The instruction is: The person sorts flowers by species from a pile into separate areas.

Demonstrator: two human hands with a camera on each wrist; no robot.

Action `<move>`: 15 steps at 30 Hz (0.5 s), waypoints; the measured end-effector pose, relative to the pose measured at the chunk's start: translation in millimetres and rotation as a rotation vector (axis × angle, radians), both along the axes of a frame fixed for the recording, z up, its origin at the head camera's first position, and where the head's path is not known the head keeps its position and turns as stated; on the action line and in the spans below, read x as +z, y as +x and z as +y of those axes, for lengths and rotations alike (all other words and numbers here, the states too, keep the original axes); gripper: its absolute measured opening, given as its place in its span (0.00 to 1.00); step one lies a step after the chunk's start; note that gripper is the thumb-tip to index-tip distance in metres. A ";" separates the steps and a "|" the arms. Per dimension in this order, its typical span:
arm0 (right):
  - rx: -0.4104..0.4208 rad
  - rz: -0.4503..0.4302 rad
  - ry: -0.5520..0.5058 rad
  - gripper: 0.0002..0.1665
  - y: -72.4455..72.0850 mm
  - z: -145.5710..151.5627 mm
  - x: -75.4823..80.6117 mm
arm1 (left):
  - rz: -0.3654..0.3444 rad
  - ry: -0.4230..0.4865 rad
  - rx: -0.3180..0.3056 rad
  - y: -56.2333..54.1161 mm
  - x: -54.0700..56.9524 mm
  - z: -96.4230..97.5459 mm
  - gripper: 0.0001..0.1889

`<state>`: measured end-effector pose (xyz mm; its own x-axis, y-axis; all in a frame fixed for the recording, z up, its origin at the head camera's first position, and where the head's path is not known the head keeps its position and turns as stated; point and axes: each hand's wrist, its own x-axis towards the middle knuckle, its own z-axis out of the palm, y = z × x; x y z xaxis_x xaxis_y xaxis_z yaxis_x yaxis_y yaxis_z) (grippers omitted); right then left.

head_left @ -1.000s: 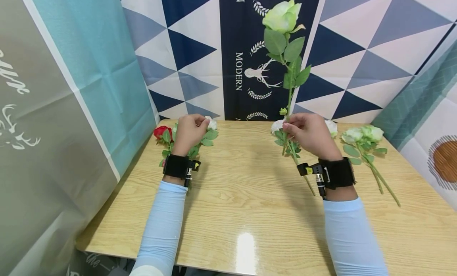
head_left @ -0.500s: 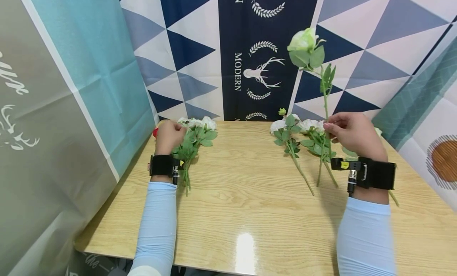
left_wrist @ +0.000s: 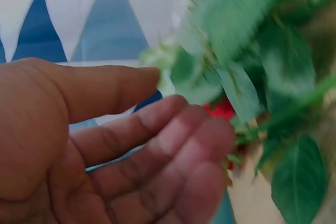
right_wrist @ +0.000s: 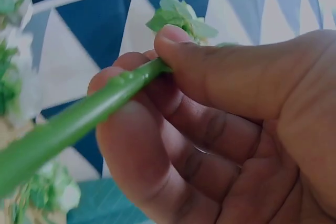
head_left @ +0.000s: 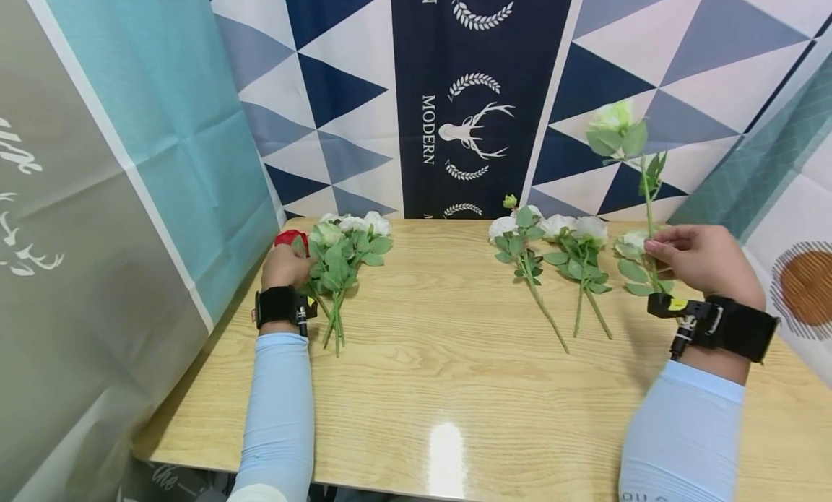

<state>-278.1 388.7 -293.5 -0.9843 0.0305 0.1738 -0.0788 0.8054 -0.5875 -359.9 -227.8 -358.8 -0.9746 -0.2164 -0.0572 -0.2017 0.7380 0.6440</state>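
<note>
My right hand (head_left: 705,260) pinches the stem (right_wrist: 79,114) of a pale green artificial rose (head_left: 616,130) between thumb and fingers. The flower stands up above the table, its head and leaves tilting left. Below it, a pale green and white rose (head_left: 630,245) lies partly behind the hand. At the left, my left hand (head_left: 284,267) reaches beside a red rose (head_left: 290,238), hiding part of it. The left wrist view shows its fingers loosely bent, thumb apart, holding nothing. Just right of it lies a bunch of white and pale roses (head_left: 341,260) with leafy stems.
Between the hands lie a white rose stem with a small bud (head_left: 510,201) and a pair of white roses (head_left: 581,260). The wooden table (head_left: 416,386) meets patterned cloth (head_left: 351,90) at its back and sides.
My right hand has carried the pale green rose to the right and lower, toward the rightmost flowers. The left hand has moved left and down, from over the bunch to the red rose.
</note>
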 end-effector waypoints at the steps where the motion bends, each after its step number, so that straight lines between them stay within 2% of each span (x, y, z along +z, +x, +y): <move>1: -0.008 -0.011 0.000 0.30 0.1 3.9 -2.2 | -0.018 -0.016 0.010 0.0 -1.1 -1.3 0.22; 5: -0.034 -0.079 0.011 0.32 -1.9 18.4 -12.5 | -0.060 -0.071 0.061 2.0 -3.4 -3.6 0.18; 9: -0.049 -0.147 -0.004 0.33 -7.2 34.1 -27.3 | -0.092 -0.095 0.119 5.2 -4.7 -3.5 0.20; 15: -0.083 -0.229 -0.039 0.33 -12.6 52.7 -49.9 | -0.156 -0.105 0.130 5.3 -7.5 -4.2 0.24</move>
<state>-290.7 441.4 -343.4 -0.9917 0.1154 -0.0569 0.1259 0.7797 -0.6134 -354.6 -232.0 -366.3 -0.9192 -0.3526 -0.1752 -0.3906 0.7607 0.5184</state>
